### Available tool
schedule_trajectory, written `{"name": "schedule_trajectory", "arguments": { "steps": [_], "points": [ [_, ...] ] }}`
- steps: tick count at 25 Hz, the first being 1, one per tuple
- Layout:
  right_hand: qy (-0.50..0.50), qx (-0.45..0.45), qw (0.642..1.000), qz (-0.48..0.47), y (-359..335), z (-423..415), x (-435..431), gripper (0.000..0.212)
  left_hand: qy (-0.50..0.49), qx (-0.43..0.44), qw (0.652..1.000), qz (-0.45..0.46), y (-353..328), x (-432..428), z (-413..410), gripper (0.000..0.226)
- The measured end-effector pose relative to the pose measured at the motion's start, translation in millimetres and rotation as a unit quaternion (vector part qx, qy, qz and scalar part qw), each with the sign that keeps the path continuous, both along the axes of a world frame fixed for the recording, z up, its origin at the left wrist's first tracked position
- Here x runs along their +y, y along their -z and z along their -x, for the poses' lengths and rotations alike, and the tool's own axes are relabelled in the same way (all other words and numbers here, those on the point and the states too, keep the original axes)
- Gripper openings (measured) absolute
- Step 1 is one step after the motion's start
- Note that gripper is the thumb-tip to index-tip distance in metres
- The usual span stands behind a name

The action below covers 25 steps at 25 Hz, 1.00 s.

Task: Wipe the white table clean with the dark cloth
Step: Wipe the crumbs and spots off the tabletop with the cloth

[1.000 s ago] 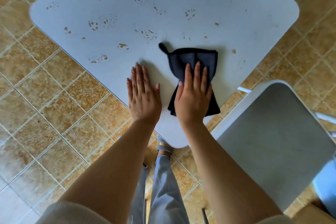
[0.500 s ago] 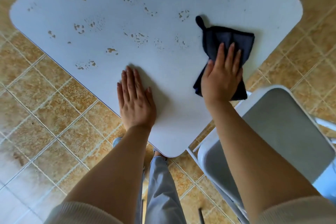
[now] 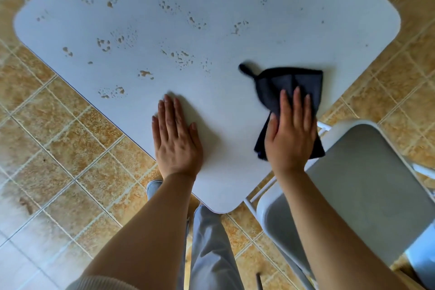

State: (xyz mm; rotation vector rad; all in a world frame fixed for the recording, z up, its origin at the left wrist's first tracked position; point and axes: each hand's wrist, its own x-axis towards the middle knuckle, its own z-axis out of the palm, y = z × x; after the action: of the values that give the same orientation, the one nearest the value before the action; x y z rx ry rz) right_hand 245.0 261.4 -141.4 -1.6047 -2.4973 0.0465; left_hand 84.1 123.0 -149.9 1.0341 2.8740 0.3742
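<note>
Tan square-tiled floor [image 3: 70,139] with pale grout; white table [image 3: 211,30] with rounded corners, set diagonally so one corner points at me. Matte top, speckled with clusters of tan droplets [image 3: 181,56] over its far and left parts. Dark cloth [image 3: 292,77], soft, folded, hanging loop at its far-left end, lies at the right edge near the near corner; long axis runs from me outward, its near end overhanging the edge. My right hand [image 3: 290,134] presses flat on it, fingers together. My left hand [image 3: 175,139] lies flat on bare table, fingers together. Grey chair seat [image 3: 367,186] just right.
</note>
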Motion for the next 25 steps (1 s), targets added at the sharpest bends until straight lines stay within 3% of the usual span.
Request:
{"name": "schedule_trajectory", "arguments": {
  "steps": [5,9,13,16,20,25],
  "points": [
    [0.058,0.038,0.998,-0.009,6,70,41,0.049,-0.001,-0.004,1.0,0.005,0,-1,0,0.059],
    [-0.069,0.047,0.996,-0.001,4,94,-6,0.049,-0.002,-0.012,1.0,0.0,-2,-1,0,0.059],
    [-0.151,0.002,0.989,0.004,-3,35,-38,0.048,-0.002,0.0,1.0,-0.012,-2,-2,1,0.058],
    [-0.075,-0.024,0.997,-0.012,-2,7,-15,0.047,0.001,-0.012,1.0,-0.019,-1,-2,1,0.059],
    [0.06,0.02,0.998,-0.011,5,59,23,0.049,-0.001,-0.018,1.0,-0.021,0,-3,2,0.058],
    [-0.024,0.034,0.999,-0.015,4,93,-9,0.049,-0.001,-0.015,1.0,-0.02,-2,-3,1,0.058]
  ]
}}
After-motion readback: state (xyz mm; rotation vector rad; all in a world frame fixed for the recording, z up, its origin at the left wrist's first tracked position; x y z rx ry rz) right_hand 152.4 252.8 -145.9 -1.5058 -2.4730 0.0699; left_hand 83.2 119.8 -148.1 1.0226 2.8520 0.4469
